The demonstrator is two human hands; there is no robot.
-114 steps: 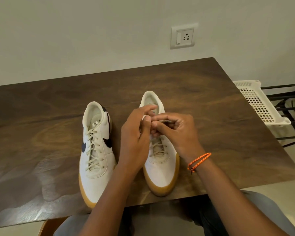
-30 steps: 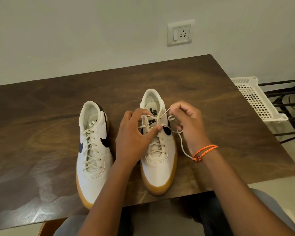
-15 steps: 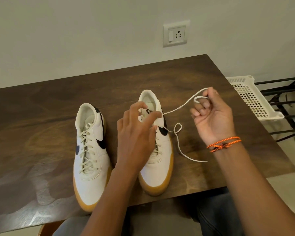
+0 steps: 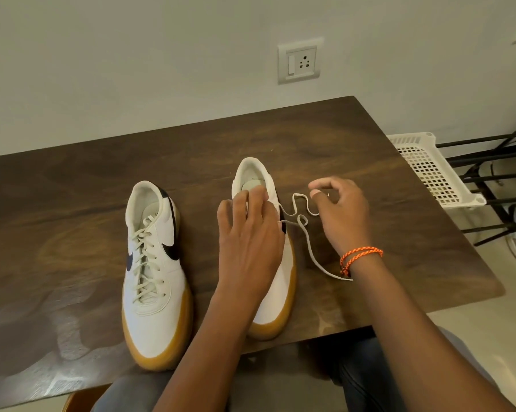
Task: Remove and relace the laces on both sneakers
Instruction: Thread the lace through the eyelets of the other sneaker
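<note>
Two white sneakers with gum soles stand toes toward me on the dark wooden table (image 4: 355, 150). The left sneaker (image 4: 154, 263) is fully laced. My left hand (image 4: 251, 242) lies flat over the tongue and eyelets of the right sneaker (image 4: 252, 173), hiding its lacing; the fingertips reach the shoe's opening. A loosened white lace (image 4: 307, 233) spills from that shoe's right side and lies slack in loops on the table. My right hand (image 4: 340, 215) hovers just right of the loops with fingers loosely curled, and I see no lace pinched between them.
A white perforated plastic tray (image 4: 429, 168) sits on a black metal rack (image 4: 494, 173) past the table's right edge. A wall socket (image 4: 300, 60) is on the wall behind. My knees are under the table's near edge.
My right hand pulled the lace taut up and to the right, then came down toward the table, and the lace now lies slack. My left hand settled flat on the right sneaker.
</note>
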